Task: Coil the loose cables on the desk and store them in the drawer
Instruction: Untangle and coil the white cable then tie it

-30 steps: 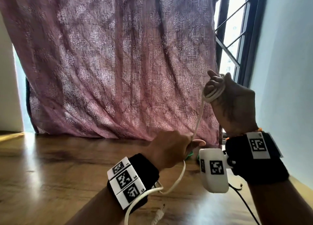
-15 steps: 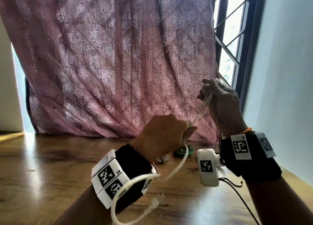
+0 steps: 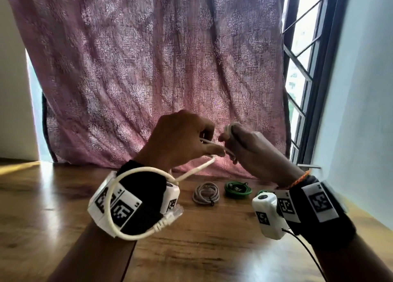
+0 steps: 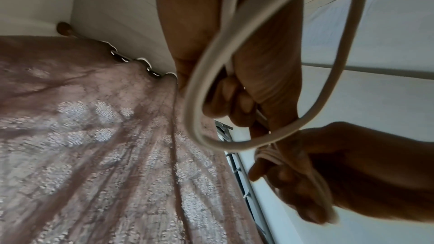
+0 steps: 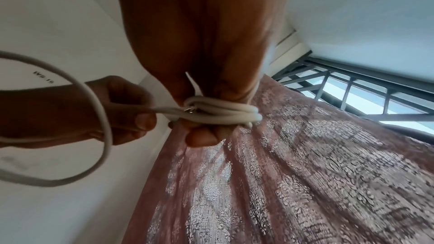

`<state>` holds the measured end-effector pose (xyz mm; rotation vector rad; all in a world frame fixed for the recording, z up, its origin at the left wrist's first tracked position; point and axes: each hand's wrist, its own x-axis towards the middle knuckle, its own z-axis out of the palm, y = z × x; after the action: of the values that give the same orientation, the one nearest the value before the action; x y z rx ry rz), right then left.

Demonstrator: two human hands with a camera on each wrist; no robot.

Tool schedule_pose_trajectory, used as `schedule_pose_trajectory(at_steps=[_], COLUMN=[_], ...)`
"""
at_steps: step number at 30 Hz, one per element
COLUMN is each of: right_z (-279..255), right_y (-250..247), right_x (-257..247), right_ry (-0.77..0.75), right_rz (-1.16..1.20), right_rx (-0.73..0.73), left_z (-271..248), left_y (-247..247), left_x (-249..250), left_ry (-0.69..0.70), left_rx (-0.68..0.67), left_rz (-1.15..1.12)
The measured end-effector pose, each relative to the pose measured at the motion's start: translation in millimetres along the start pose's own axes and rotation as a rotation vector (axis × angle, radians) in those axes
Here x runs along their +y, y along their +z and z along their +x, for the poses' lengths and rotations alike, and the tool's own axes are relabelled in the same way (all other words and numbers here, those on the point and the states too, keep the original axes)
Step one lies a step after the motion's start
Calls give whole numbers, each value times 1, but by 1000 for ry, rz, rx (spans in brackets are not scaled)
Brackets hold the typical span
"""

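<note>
A white cable (image 3: 191, 171) runs between my hands, held up over the wooden desk (image 3: 53, 207). My right hand (image 3: 236, 141) carries several white turns (image 5: 220, 112) wound round its fingers. My left hand (image 3: 204, 143) grips the strand just left of it (image 5: 131, 110). The free end loops round my left wrist, and its clear plug (image 3: 173, 214) hangs below the wrist. In the left wrist view the loop (image 4: 195, 114) curves in front of my curled fingers. No drawer is in view.
A coiled beige cable (image 3: 205, 193) and a coiled green cable (image 3: 238, 189) lie on the desk near the pink curtain (image 3: 148, 69). A thin black wire (image 3: 306, 247) trails from my right wrist camera. A barred window (image 3: 302, 58) and a wall stand at the right.
My right hand has come down and left. My left hand has risen to meet it. The slack white cable now loops round my left wrist, and the coiled cables on the desk show.
</note>
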<state>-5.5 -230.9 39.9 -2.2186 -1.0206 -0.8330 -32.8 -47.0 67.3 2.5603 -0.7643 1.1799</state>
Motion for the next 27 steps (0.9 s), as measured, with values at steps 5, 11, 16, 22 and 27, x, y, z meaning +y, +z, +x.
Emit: schedule_pose_trajectory(at_steps=[5, 11, 16, 22, 27], right_z=[-4, -4, -5, -2, 0], right_y=[-7, -13, -33, -31, -29], right_x=[-12, -7, 22, 46, 58], right_ry=[92, 105, 272, 326, 361], right_rz=[100, 298, 412, 86, -109], right_rx=[-356, -391, -144, 110, 366], left_z=[0, -3, -3, -1, -3], left_y=[-1, 15, 19, 25, 13], left_x=[-20, -37, -38, -26, -19], left_ry=[-67, -132, -204, -220, -173], left_rx=[-96, -198, -372, -564, -512], left_rz=[-228, -541, -814, -954, -1077])
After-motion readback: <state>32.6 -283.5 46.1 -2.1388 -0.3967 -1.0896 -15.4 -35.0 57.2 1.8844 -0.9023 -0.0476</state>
